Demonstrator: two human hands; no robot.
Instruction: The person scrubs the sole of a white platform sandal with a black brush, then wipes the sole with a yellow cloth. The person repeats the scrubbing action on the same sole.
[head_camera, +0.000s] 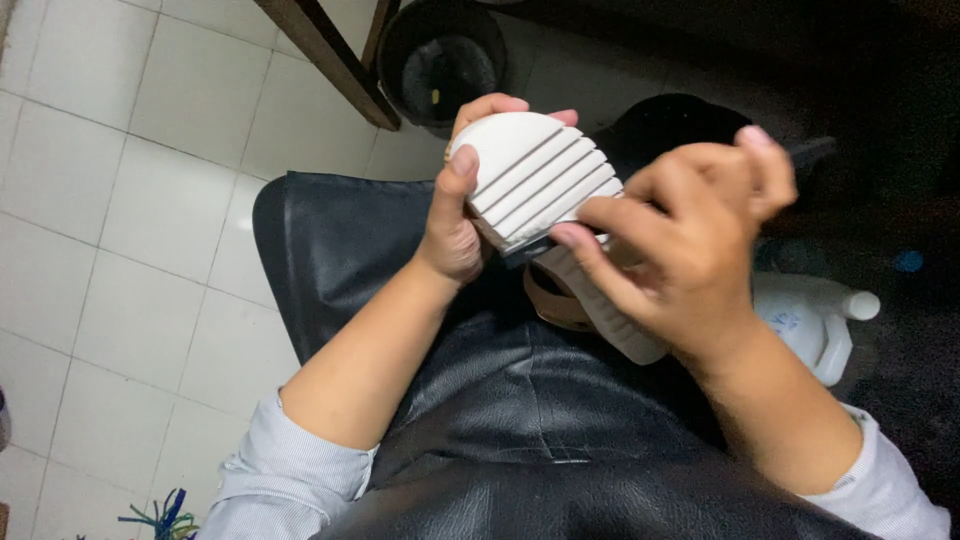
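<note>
While the tiled floor (90, 200) sits pale along the left edge, the action is all over the lap — a black leather-like apron (520, 400) spread beneath everything. Left hand (455, 215) first: it is wrapped around the rounded front of a white shoe sole (535, 180), thumb pressed on the grooved face, fingers curling over the far edge. The sole is turned tread-up, its ridges running across it. Its long axis slants from the rounded tip at upper left, near the dark bin (440, 60) and wooden leg (325, 55), down to lower right, where a tan strap (550, 300) shows under it and the heel end pokes out below the other wrist. Moving right, the right hand (680, 240) is half-curled over the middle of the sole, forefinger laid on the ridges; whether it truly grips or only presses, I cannot tell. Beyond it, a white plastic bottle (820, 325) lies on the dark floor.

Risk, as I judge it — the sole is held in the air by one firm grasp at the tip, so a hard push from the right could twist it loose into the lap.
</note>
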